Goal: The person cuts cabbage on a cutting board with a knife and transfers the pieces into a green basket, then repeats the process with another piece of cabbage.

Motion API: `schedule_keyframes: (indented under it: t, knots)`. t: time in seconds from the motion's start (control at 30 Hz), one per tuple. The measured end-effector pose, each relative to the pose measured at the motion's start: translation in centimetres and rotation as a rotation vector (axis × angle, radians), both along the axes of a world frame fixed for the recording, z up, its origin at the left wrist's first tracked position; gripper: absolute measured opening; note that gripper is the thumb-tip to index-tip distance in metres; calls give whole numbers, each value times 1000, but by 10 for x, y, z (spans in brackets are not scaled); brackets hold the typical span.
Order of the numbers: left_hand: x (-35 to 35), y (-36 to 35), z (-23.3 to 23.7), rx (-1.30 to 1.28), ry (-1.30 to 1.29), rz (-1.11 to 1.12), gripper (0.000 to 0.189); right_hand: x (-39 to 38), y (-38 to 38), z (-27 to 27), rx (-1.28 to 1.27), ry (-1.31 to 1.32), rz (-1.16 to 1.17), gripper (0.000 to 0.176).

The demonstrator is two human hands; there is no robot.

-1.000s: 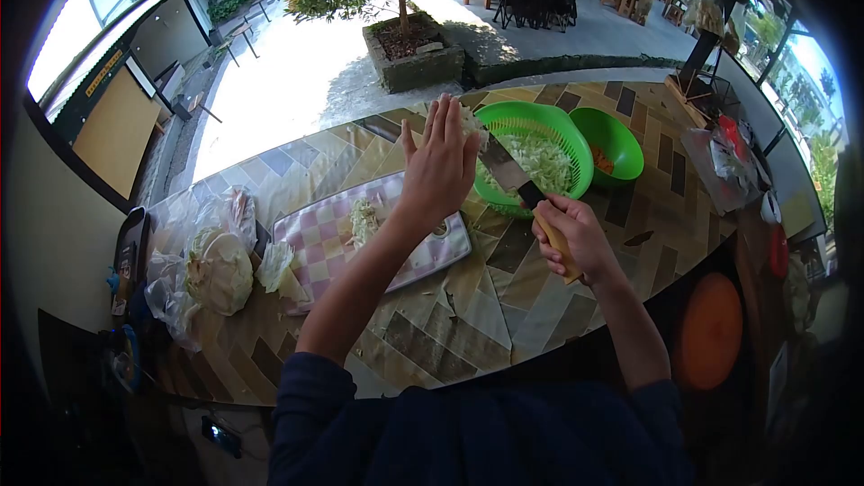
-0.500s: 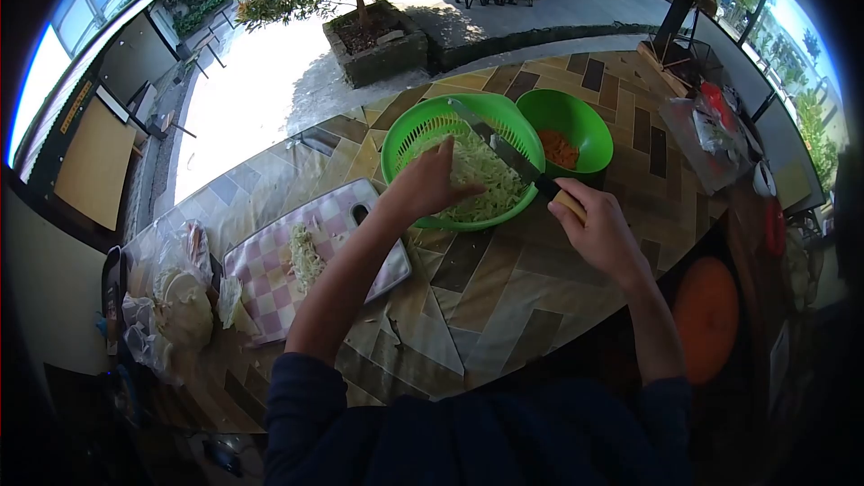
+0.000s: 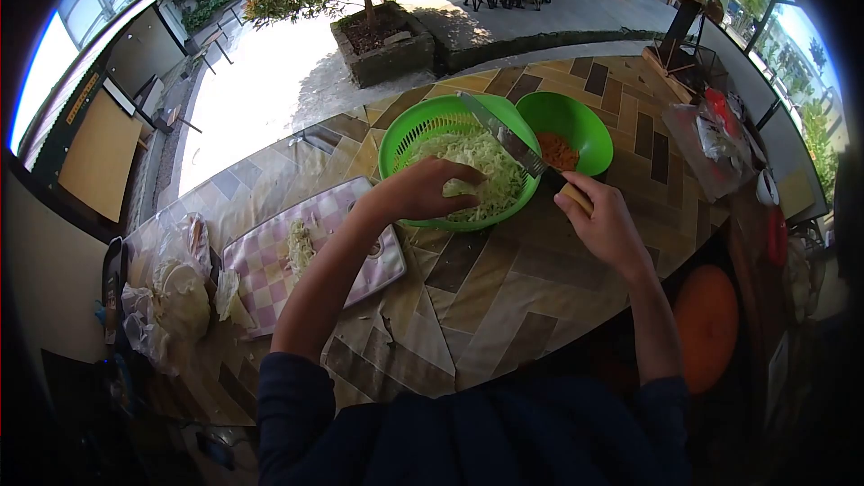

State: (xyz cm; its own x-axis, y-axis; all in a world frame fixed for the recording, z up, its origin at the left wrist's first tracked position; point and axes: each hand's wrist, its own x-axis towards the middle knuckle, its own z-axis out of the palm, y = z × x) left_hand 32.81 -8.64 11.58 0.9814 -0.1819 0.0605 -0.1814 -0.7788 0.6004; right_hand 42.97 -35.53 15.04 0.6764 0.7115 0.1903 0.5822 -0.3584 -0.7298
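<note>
My right hand grips a kitchen knife by its pale wooden handle. The broad knife blade points up and left over a green colander. Shredded cabbage fills much of the colander. Over the colander's near left side is my left hand, fingers apart at the cabbage and nothing gripped in them. A pink-and-white checked cutting board lies to the left, partly behind my left forearm, with a small heap of cabbage shreds on it.
Behind the knife, a green bowl holds orange shreds. Cabbage pieces in plastic lie at the table's left end. Plastic bags sit at the right end. An orange round stool stands below the right edge.
My left hand has moved down and left, from above the colander's middle to its near side. My right hand has shifted slightly right with the knife still held.
</note>
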Motion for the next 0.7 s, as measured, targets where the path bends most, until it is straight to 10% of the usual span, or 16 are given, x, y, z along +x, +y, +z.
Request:
schedule_keyframes:
  t: [0.27, 0.5, 0.7]
  knots:
    - [-14, 9, -8, 15, 60, 110, 48, 5, 4, -18, 9, 67, 34, 34]
    - [-1, -20, 7, 153, -482, 175, 44, 1, 7, -13, -53, 382, 36, 32]
    - [3, -24, -8, 355, -199, 162, 46, 5, 8, -20, 42, 527, 54, 30]
